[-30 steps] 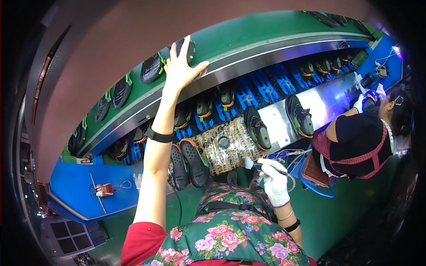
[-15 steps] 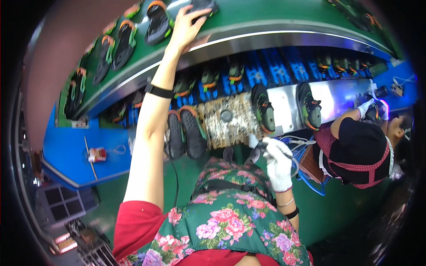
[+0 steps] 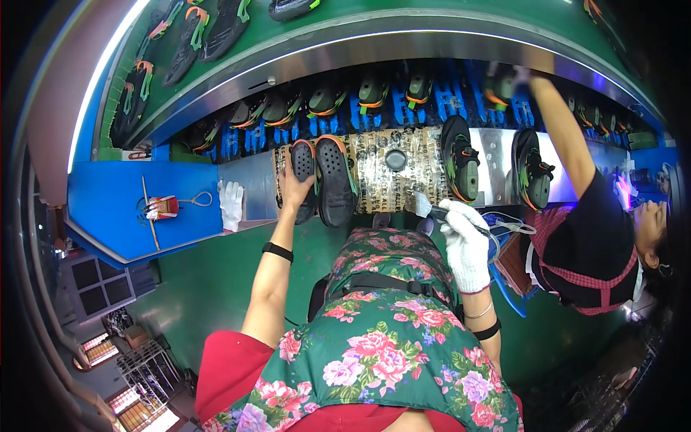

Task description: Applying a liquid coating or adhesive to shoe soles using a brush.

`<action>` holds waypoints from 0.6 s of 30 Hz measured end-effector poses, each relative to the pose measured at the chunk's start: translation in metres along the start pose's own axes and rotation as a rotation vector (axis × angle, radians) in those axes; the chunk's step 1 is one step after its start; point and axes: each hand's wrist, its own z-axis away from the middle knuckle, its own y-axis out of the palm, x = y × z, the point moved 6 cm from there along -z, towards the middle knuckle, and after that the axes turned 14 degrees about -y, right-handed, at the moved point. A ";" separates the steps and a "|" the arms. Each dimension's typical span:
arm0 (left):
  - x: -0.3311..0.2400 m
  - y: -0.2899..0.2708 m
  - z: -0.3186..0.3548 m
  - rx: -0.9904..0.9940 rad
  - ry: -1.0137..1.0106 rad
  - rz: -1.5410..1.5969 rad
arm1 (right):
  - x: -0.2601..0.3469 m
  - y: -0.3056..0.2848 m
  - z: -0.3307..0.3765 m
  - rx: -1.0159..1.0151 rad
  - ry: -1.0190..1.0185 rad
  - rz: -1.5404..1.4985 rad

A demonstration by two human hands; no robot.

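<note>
Black perforated clogs [image 3: 333, 176] already lie paired at left on the taped tabletop [image 3: 374, 189], bare left hand [image 3: 294, 190] touching one, its grip unclear, gloved right hand [image 3: 464, 248] curled around a brush [image 3: 425, 206] touching neither.

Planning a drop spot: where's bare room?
Free: blue table left of the stick; metal strip between loose white glove and taped cardboard; middle of the green surface, beyond the rail. Crowded: cardboard's left end, left hand on a clog; its right edge, by a shoe and the brush in the right hand.
</note>
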 end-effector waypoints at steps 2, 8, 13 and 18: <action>0.037 0.026 -0.006 -0.004 -0.127 -0.191 | -0.002 0.008 0.002 0.018 -0.005 0.035; 0.043 0.034 -0.018 0.002 -0.240 -0.157 | -0.011 0.021 0.008 0.029 -0.011 0.002; 0.007 -0.026 0.003 -0.208 -0.117 0.060 | -0.009 0.015 0.015 0.000 -0.077 0.011; -0.112 -0.082 0.050 0.198 0.335 0.735 | -0.003 0.010 0.024 -0.042 -0.099 -0.072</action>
